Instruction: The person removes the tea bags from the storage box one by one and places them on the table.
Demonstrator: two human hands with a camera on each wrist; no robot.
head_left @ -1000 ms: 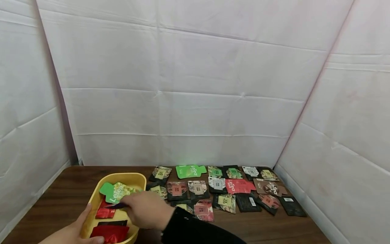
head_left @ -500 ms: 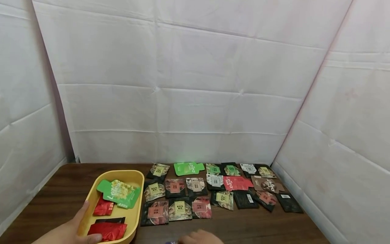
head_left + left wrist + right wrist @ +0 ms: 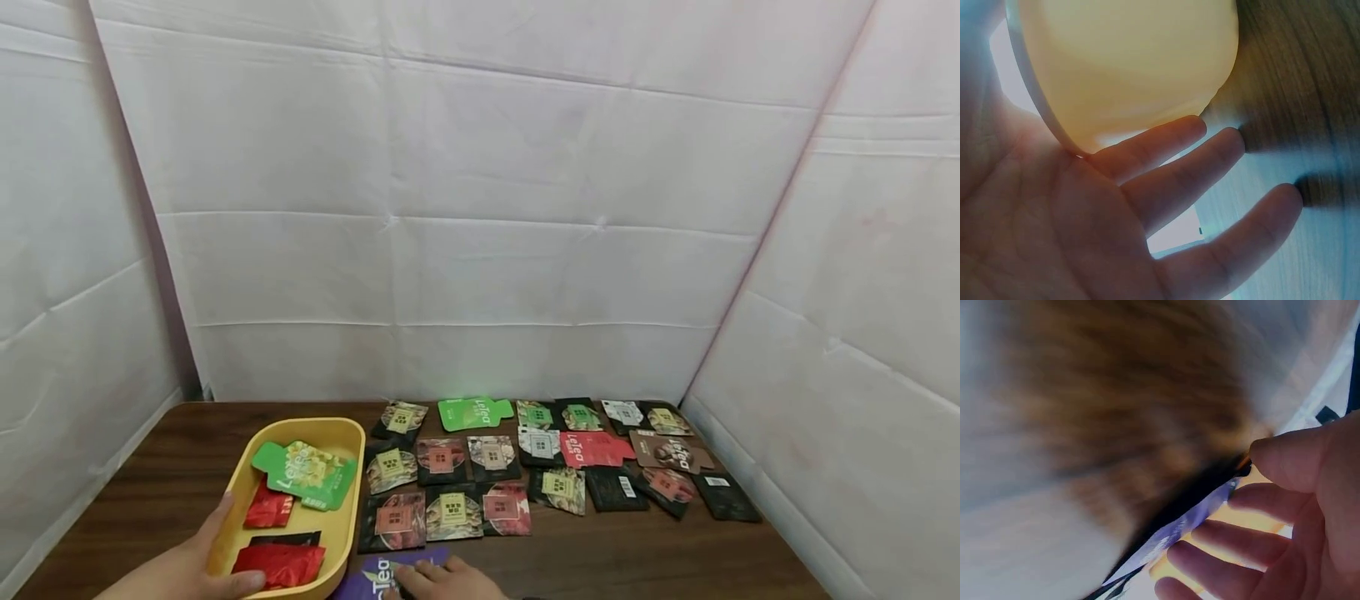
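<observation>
Clearly "Tea" shows on the purple packet [image 3: 386, 573] pinched in right-hand fingers [image 3: 431, 573]; left fingers [image 3: 225, 521] spread on yellow tray [image 3: 300, 432].

From my seat: tray [image 3: 247, 471] at 9 o'clock on the table [image 3: 150, 467], sachets inside; sachet rows [image 3: 540, 467] toward 3 o'clock; one packet [image 3: 382, 573] at 6 o'clock, before the rows, beside the tray.

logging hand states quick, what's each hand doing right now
Left hand: open, straight fingers resting on the yellow tray.
Right hand: holding the purple packet, thumb and fingers pinching it.
</observation>
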